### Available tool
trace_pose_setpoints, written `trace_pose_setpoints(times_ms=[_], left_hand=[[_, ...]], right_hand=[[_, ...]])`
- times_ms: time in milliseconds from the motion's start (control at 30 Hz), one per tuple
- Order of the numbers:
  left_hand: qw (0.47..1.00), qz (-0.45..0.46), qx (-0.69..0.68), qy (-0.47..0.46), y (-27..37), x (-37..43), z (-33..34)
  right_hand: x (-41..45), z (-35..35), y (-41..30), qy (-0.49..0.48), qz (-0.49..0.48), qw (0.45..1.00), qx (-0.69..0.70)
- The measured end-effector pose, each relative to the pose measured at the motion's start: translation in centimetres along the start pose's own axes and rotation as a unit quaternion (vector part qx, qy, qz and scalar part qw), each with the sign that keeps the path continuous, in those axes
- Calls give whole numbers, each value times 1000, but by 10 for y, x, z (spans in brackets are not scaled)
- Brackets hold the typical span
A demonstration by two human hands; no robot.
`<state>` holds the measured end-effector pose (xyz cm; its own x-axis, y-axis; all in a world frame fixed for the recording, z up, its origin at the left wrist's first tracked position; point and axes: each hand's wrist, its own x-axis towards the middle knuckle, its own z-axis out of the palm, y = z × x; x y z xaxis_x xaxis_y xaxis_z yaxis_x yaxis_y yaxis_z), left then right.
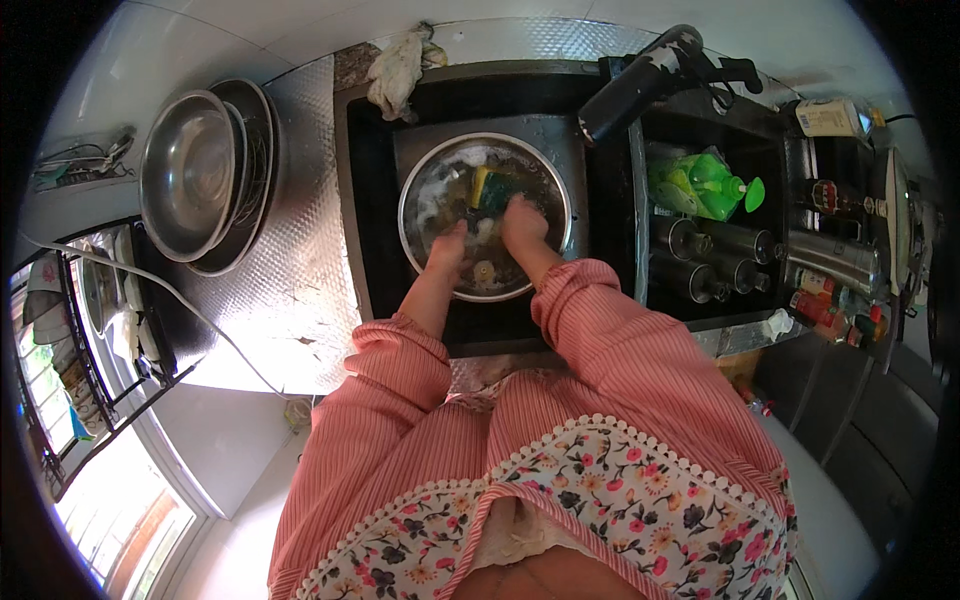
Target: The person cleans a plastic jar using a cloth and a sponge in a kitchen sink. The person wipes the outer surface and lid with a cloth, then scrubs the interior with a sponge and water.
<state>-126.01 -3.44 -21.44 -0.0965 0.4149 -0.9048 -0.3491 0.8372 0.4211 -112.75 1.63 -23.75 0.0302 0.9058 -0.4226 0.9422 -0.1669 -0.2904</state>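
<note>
A round stainless steel basin of cloudy, sudsy water sits in the larger bowl of a dark sink. Both my hands are in it, fingers partly under the water. My left hand is at the basin's near left, and what its fingers hold is hidden. On the right, my right hand meets the edge of a yellow and green scouring sponge; whether it grips the sponge is unclear. A small pale round thing shows in the water between my wrists.
A black faucet with worn paint reaches over the sink's back right. The smaller bowl holds a green pump bottle and several dark cylindrical containers. A rag hangs over the back edge. Metal basins lean at left; bottles stand right.
</note>
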Motion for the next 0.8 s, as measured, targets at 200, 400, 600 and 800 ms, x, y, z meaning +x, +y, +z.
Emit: trace_pose_setpoints(times_ms=[200,400,600,800], left_hand=[[953,-41,-233,-189,13,-22,6],[991,117,-18,-69,43,-72,44],[695,480,525,103,52,-79,26],[739,463,471,135,81,-144,65]], right_hand=[[-75,-63,-49,3,-209,921,328],[-44,-80,-27,175,-155,916,326],[-18,-133,10,118,-164,955,217],[16,-241,51,158,44,623,765]])
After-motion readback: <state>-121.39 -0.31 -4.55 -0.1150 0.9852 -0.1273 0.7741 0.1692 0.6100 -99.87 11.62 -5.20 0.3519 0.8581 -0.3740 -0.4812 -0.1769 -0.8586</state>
